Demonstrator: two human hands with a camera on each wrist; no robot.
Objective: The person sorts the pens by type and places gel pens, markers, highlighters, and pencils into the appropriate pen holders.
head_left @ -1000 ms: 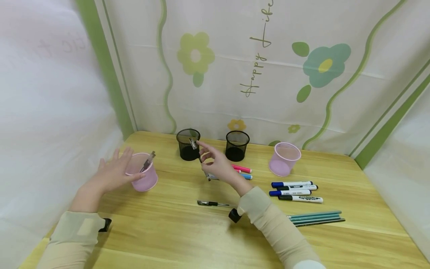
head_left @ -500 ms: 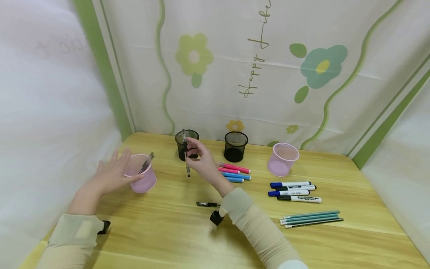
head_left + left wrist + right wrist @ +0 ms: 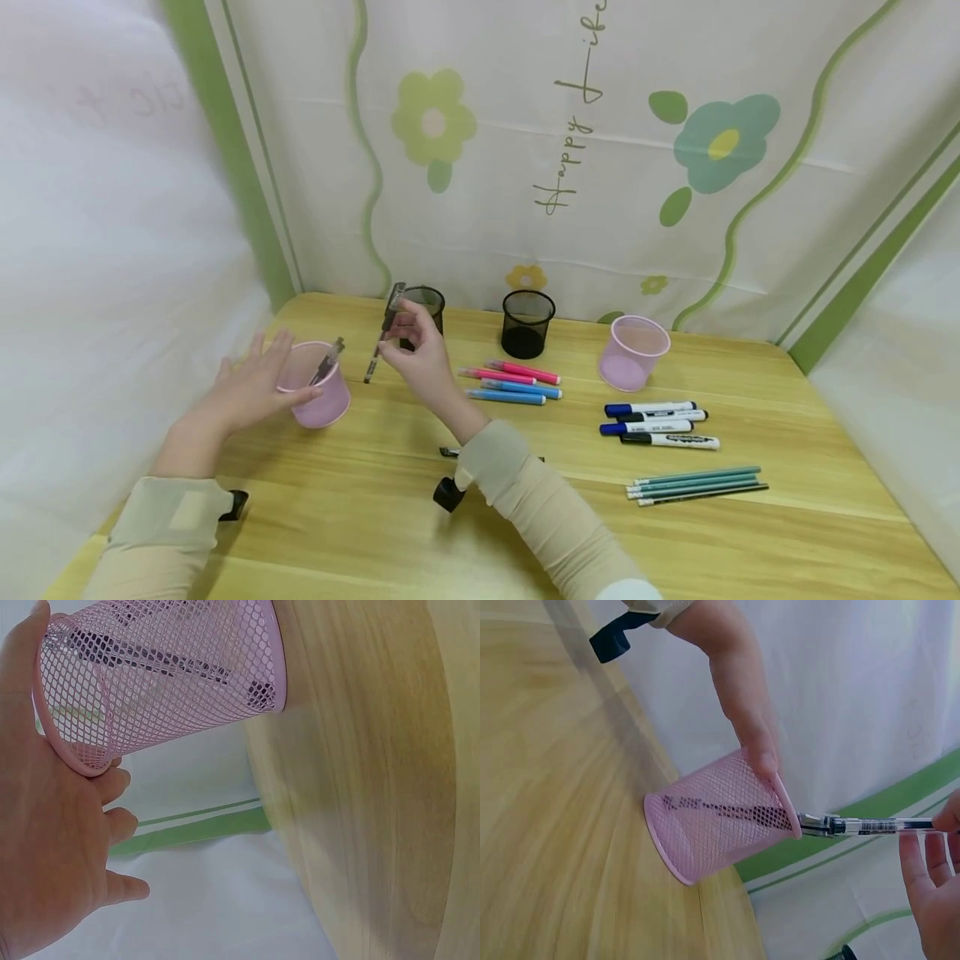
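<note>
At mid-left, gripping a pink mesh pen cup [image 3: 327, 407] by its rim with the left hand [image 3: 253, 382]. Left of centre, pinching a gel pen [image 3: 387, 320] aslant in the fingers of the right hand [image 3: 422, 358], with its ends jutting past them, before a black mesh pen cup [image 3: 432, 302].

The held pen [image 3: 389, 315] was clear and black, with black barcode stripes. The left cup [image 3: 326, 407] was pink mesh in a honeycomb pattern; the right cup [image 3: 628, 369] was also pink, and the two middle cups [image 3: 522, 340] were black. Slim markers [image 3: 522, 372] came in hot pink and bright blue. White markers [image 3: 667, 427] wore blue or black caps. The pencils [image 3: 705, 481] were teal, one black, all white-tipped. The tabletop [image 3: 360, 533] was yellow with streaky woodgrain. The white curtain [image 3: 495, 208] bore green wavy lines plus yellow-green, teal and orange flowers.
</note>
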